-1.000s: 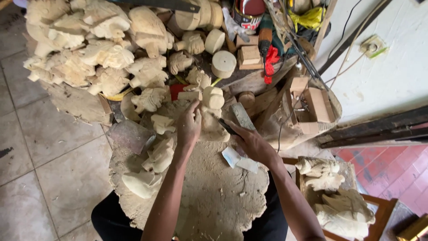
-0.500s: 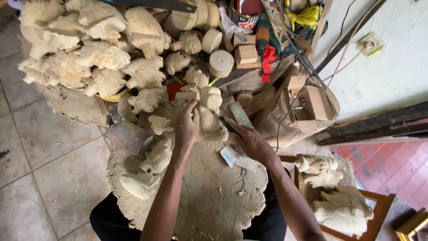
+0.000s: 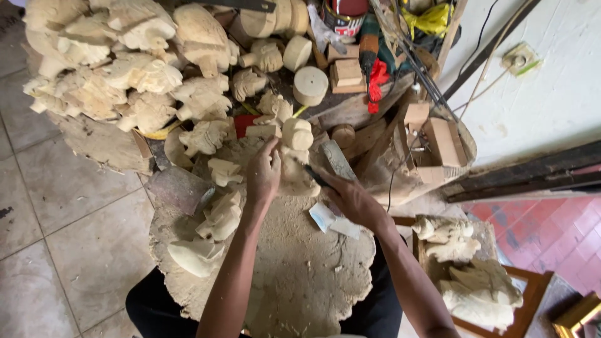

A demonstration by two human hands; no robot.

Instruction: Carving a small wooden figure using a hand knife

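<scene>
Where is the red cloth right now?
In the head view the red cloth lies at the upper middle of the workbench, just right of the small wooden blocks and right of the round wooden disc, well beyond both hands.

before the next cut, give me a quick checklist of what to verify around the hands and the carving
1. Left hand grips the pale wood carving: ok.
2. Right hand holds the dark carving tool, tip at the carving: ok.
3. Left fingers out of the tool's path: cannot tell, they sit very close to the tip.
4. Carving rests on the sawdust-covered work slab: ok.
5. Room around the work: not ok, unfinished figures crowd the left side.
6. Tool edge condition: cannot tell.
</scene>
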